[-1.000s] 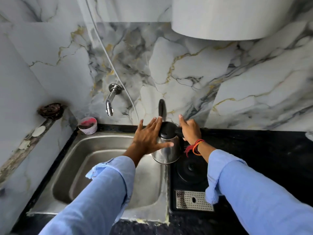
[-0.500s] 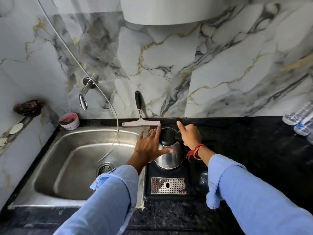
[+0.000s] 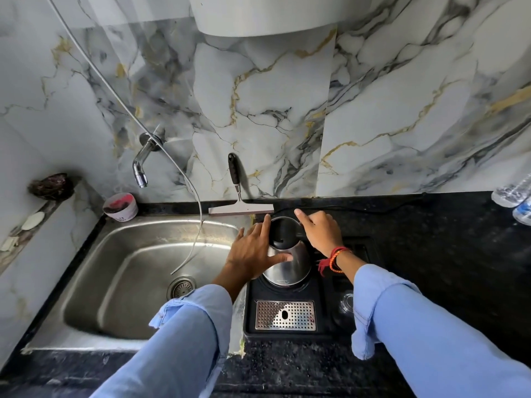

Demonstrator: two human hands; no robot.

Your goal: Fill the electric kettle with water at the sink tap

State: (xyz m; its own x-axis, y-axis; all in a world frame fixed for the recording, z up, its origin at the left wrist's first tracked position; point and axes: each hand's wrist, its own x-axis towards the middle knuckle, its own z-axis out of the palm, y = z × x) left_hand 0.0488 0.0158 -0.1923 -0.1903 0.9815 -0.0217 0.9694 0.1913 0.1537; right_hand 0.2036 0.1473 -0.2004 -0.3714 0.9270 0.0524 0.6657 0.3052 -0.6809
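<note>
The steel electric kettle (image 3: pixel 290 268) with its black lid (image 3: pixel 283 231) sits on the round base of a black tray (image 3: pixel 250 311), just right of the steel sink (image 3: pixel 129 254). My left hand (image 3: pixel 253 251) lies flat against the kettle's left side, fingers spread and thumb on the steel body. The kettle's handle on the right is gripped by my right hand (image 3: pixel 321 232), index finger stretched out along the lid's rim. The wall tap (image 3: pixel 140 168) is over the sink's back left, with no water running from it.
A thin hose (image 3: pixel 172 156) hangs from above into the sink near the drain (image 3: pixel 181 287). A squeegee (image 3: pixel 240 209) leans on the wall behind the kettle. A small pink-stained cup (image 3: pixel 120 206) stands by the tap. Plastic bottles (image 3: pixel 514 193) lie at the far right.
The kettle has gone from over the sink's right edge onto its base on the black tray, both hands staying on it. My view has swung to the right.
</note>
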